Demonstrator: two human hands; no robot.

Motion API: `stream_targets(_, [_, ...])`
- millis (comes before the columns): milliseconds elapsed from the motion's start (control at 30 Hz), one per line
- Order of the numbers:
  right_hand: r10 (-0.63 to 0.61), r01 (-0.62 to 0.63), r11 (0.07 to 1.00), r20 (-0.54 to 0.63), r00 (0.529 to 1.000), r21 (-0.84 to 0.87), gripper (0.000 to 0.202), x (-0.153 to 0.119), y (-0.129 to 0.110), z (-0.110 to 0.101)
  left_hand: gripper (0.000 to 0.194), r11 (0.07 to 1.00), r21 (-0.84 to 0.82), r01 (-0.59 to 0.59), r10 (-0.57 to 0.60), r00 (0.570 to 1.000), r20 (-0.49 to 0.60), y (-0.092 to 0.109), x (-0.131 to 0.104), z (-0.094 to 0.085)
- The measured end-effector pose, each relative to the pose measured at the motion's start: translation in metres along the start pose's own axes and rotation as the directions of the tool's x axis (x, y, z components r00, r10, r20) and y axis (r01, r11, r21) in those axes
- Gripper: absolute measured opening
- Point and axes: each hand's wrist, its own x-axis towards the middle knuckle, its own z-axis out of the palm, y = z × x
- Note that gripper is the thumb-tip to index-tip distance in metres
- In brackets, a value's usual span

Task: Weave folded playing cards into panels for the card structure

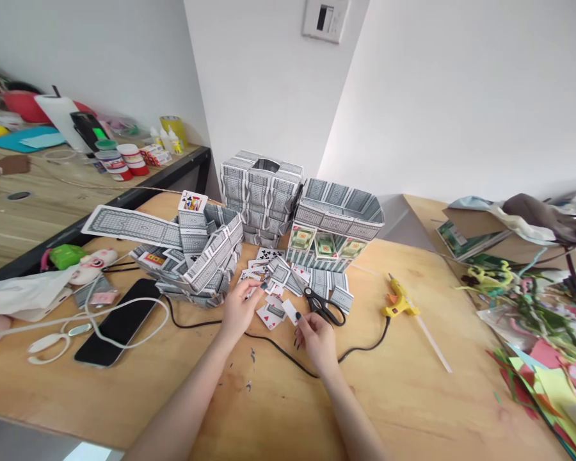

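My left hand (239, 308) is closed in a pinch on a small piece of playing card (267, 284), its print too blurred to read. Between the fingertips of my right hand (317, 339) is a small white piece of card (290, 312). Loose playing cards (270, 314) lie under and beyond both hands, some face up, some showing grey backs. Black-handled scissors (322, 305) rest just past my right hand. Behind stand a card-built box (262, 192), an open-topped card container (338, 218) and, to the left, a lower card structure (206, 259).
A yellow glue gun (400, 302) with a glue stick lies on the right, its black cable (288, 358) running across the wooden table (413, 397) below the hands. A phone (120, 326) and white cord lie left. Craft scraps (532, 307) crowd the right edge.
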Motion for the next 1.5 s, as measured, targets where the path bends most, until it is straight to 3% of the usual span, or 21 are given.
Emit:
stream_targets(100, [0.006, -0.021, 0.985, -0.092, 0.996, -0.173, 0.038, -0.001, -0.001, -0.001, 0.017, 0.943, 0.317, -0.099, 0.119, 0.992, -0.042, -0.006, 0.007, -0.011])
stream_targets(200, [-0.038, -0.001, 0.959, -0.132, 0.991, -0.284, 0.041, -0.002, -0.004, -0.001, 0.02, 0.816, 0.532, -0.227, 0.243, 0.969, 0.041, -0.016, 0.008, -0.011])
stream_targets(333, [-0.087, 0.051, 0.939, -0.092, 0.992, -0.34, 0.043, -0.002, -0.003, -0.001, 0.043, 0.714, 0.648, -0.264, 0.279, 0.957, 0.082, -0.029, 0.005, -0.002])
stream_targets(500, [-0.102, 0.074, 0.937, -0.065, 0.993, -0.342, 0.043, -0.002, 0.001, -0.001, 0.046, 0.695, 0.672, -0.257, 0.255, 0.961, 0.105, -0.028, 0.002, 0.001])
stream_targets(667, [-0.108, 0.091, 0.965, -0.056, 0.993, -0.245, 0.038, 0.0, 0.004, 0.0, 0.06, 0.801, 0.547, -0.243, 0.258, 0.965, 0.049, -0.021, 0.002, -0.001])
stream_targets(800, [-0.217, 0.207, 0.955, -0.022, 0.976, -0.212, 0.031, -0.001, 0.004, 0.002, 0.06, 0.979, 0.166, -0.12, 0.129, 0.991, -0.043, -0.012, 0.002, 0.001])
stream_targets(867, [-0.319, 0.308, 0.919, -0.008, 0.948, -0.245, 0.029, -0.002, 0.003, 0.004, 0.055, 0.992, -0.123, -0.017, 0.018, 1.0, -0.001, -0.004, 0.001, 0.002])
stream_targets(933, [-0.425, 0.411, 0.866, 0.016, 0.905, -0.285, 0.033, -0.003, 0.002, 0.005, 0.047, 0.929, -0.35, 0.123, -0.086, 0.989, 0.12, 0.005, -0.001, 0.004])
stream_targets(1000, [-0.507, 0.494, 0.808, 0.048, 0.861, -0.32, 0.045, -0.004, 0.002, 0.006, 0.04, 0.849, -0.463, 0.252, -0.146, 0.956, 0.253, 0.012, -0.005, 0.006])
stream_targets(1100, [-0.574, 0.554, 0.741, 0.071, 0.816, -0.381, 0.066, -0.006, 0.003, 0.005, 0.037, 0.812, -0.463, 0.356, -0.163, 0.9, 0.405, 0.018, -0.013, 0.009])
stream_targets(1200, [-0.59, 0.564, 0.709, 0.083, 0.803, -0.422, 0.074, -0.007, 0.004, 0.002, 0.031, 0.866, -0.355, 0.352, -0.132, 0.845, 0.518, 0.019, -0.019, 0.012])
stream_targets(1400, [-0.602, 0.577, 0.689, 0.098, 0.793, -0.439, 0.073, -0.008, 0.001, -0.002, 0.023, 0.939, -0.265, 0.22, -0.045, 0.842, 0.537, 0.02, -0.023, 0.016])
stream_targets(1500, [-0.594, 0.583, 0.725, 0.096, 0.799, -0.368, 0.068, -0.01, -0.002, 0.001, 0.02, 0.955, -0.236, 0.182, -0.018, 0.826, 0.564, 0.023, -0.024, 0.016])
